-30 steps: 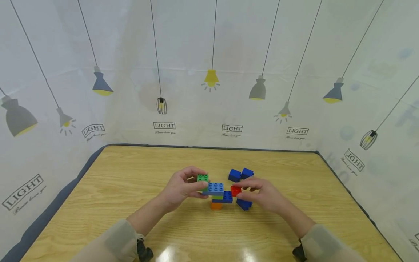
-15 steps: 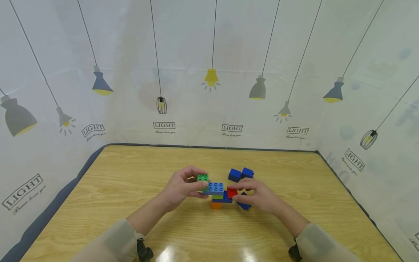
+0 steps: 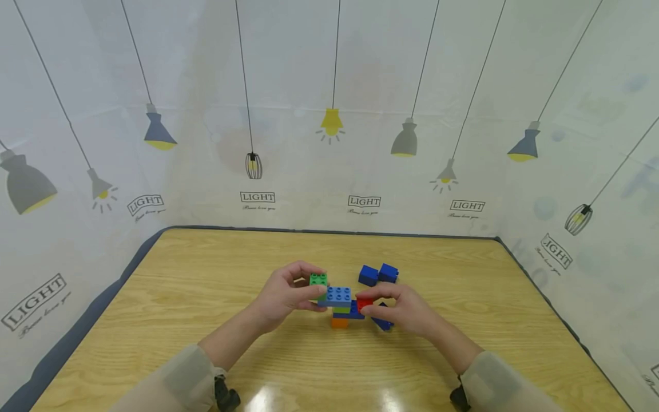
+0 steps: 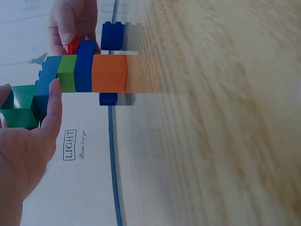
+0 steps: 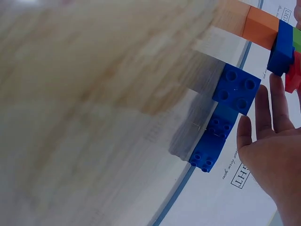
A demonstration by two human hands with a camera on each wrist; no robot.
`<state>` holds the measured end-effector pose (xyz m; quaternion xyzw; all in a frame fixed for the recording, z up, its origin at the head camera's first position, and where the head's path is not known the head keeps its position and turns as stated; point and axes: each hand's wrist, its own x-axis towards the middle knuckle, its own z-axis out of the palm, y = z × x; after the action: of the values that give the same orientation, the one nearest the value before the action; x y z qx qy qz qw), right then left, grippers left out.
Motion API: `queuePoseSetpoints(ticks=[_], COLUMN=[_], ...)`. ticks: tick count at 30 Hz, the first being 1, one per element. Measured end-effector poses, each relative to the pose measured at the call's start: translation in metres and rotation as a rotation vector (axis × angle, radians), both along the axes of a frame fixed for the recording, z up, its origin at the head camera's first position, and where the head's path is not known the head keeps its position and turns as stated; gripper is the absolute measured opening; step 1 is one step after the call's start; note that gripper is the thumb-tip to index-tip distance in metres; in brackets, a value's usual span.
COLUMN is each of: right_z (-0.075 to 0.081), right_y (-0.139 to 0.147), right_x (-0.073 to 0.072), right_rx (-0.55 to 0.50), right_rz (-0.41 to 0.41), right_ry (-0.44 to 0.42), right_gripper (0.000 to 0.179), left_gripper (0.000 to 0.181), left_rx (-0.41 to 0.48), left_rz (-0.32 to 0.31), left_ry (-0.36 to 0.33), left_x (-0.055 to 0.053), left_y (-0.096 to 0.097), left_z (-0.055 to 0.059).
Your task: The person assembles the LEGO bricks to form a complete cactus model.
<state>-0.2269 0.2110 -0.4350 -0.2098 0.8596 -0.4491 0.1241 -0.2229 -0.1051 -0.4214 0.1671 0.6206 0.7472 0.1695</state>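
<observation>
A small tower of toy building bricks stands on the table. From the bottom up it has an orange brick (image 3: 340, 323), a dark blue brick (image 3: 350, 315), a lime green brick (image 4: 67, 74) and a lighter blue brick (image 3: 338, 294). On the tower's upper left sits a green brick (image 3: 318, 279). My left hand (image 3: 282, 294) holds that end, its thumb in front of the green brick and a finger under the lighter blue one. My right hand (image 3: 407, 307) pinches a red brick (image 3: 364, 302) right at the dark blue brick's right end.
Two loose blue bricks (image 3: 368, 276) lie side by side behind the right hand. Another blue brick (image 3: 382, 321) lies under the right fingers, close to the tower. The wooden table (image 3: 216, 252) ends at a patterned curtain (image 3: 304, 171) at the back.
The red brick has moved left in my right hand, from beside the tower to over the dark blue brick's end. My left hand and the tower have stayed put.
</observation>
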Motion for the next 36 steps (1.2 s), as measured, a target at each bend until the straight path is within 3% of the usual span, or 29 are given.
queuePoseSetpoints(ticks=[8,15,21,36], right_z=[-0.0008,-0.0037,-0.0029,0.001], right_y=[-0.0032,-0.0038,-0.0037,-0.0059], right_x=[0.0008,-0.0019,-0.0024,-0.0014], right_rx=[-0.004,-0.012,-0.015,-0.007], right_rz=[-0.038,-0.039,-0.042,-0.035], right_ry=[-0.017,-0.025,-0.039,-0.05], right_gripper=[0.037,0.035,0.035,0.037], left_gripper=[0.042,0.037,0.048,0.039], left_rx=[-0.005,-0.008,-0.012,-0.011], left_rz=[-0.004,0.003,0.001,0.006], left_ry=[0.006,-0.002,0.005,0.007], left_x=[0.0012,0.0018,0.0016,0.0016], left_y=[-0.0003,0.0004,0.0011,0.0009], left_z=[0.0019,0.0021,0.0023,0.0011])
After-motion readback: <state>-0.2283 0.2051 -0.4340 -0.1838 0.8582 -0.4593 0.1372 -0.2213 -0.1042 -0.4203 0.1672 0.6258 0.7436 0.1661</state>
